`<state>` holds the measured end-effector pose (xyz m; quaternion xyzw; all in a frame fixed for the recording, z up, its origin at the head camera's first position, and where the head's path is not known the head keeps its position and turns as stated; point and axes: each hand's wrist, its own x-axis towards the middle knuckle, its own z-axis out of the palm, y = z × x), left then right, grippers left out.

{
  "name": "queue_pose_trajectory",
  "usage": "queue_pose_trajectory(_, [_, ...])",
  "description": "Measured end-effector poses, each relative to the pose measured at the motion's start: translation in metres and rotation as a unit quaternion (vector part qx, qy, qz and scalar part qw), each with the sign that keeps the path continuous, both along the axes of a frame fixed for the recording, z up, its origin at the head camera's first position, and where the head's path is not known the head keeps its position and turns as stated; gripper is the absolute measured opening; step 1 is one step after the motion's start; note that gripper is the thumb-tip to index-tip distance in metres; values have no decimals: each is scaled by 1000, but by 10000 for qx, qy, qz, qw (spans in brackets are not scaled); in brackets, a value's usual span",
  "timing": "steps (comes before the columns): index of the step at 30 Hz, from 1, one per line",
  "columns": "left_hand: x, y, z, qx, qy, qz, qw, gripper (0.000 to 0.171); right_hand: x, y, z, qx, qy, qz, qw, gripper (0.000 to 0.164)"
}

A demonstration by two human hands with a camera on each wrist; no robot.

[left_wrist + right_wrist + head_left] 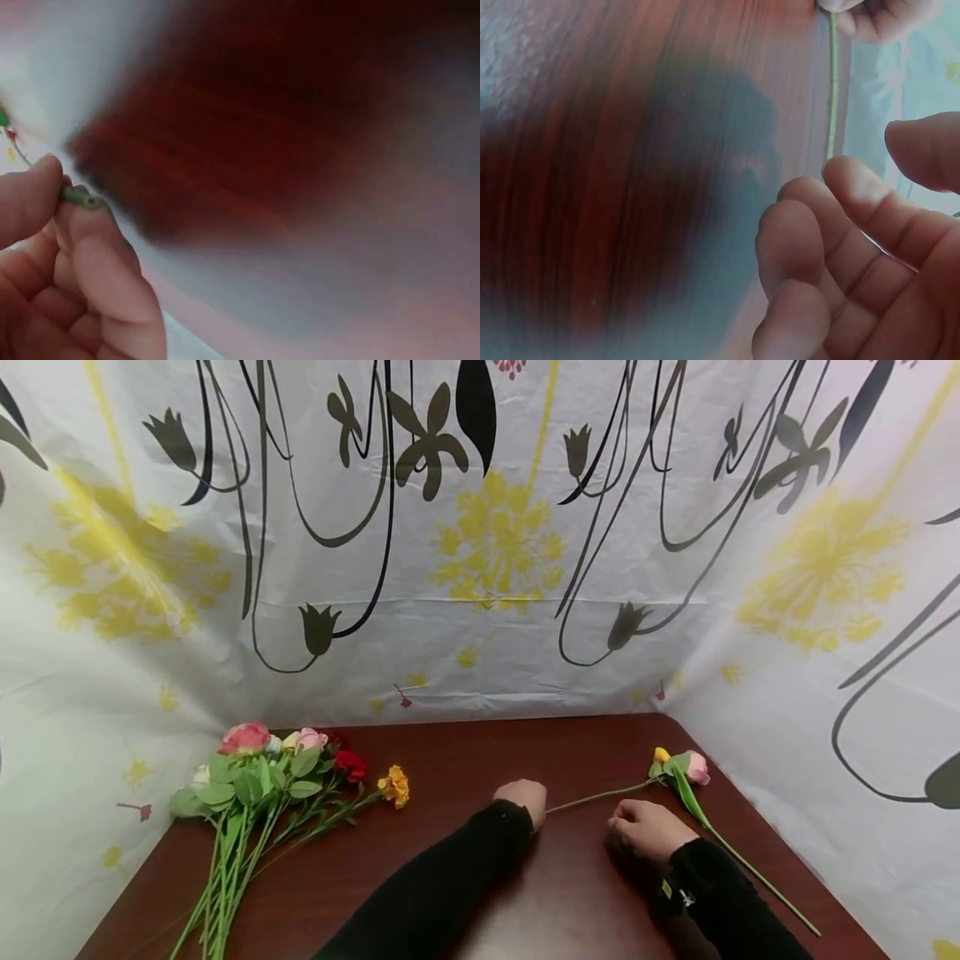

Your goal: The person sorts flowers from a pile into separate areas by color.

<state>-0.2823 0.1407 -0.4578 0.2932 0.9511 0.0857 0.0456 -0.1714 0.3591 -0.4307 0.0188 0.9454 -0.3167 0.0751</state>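
Note:
My left hand (522,797) pinches the cut end of a thin green stem (78,196) between thumb and index finger. That stem runs right across the table to a pink rose (697,767) with green leaves. Crossing it near the bloom is a yellow tulip (661,755), its long leaf and stem slanting toward the table's right front. My right hand (651,831) is just below the rose stem, fingers loosely bent and thumb apart. In the right wrist view, its index fingertip (847,176) overlaps the stem, with nothing gripped.
A bunch of flowers lies on the left of the dark red-brown table (450,752): a large pink bloom (244,738), a red one (351,766), an orange one (394,787) and long green stems (232,868). A white floral-patterned sheet (480,652) hangs around the back and sides.

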Motion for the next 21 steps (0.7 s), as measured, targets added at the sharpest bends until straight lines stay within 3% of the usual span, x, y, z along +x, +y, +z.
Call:
queue_pose_trajectory(6, [4, -18, 18, 783, -276, -77, 9965, 29, -4, -1, -1, -163, 56, 33, 9998, 16])
queue_pose_trajectory(11, [6, -33, 28, 1470, -690, -60, 9867, 27, -6, -5, 3, -431, 167, 27, 9989, 15])
queue_pose_trajectory(14, [15, -45, 34, 1956, -1020, -17, 9754, 28, -8, -10, 7, -802, 325, 30, 9962, 20])
queue_pose_trajectory(17, [33, -60, 42, 2390, -1364, -2, 9614, 24, -8, -17, 12, -1402, 445, -100, 9891, 28])
queue_pose_trajectory(21, [60, -75, 48, 2934, -2024, -169, 9342, 17, -9, -29, 19, -2234, 545, -393, 9724, 40])
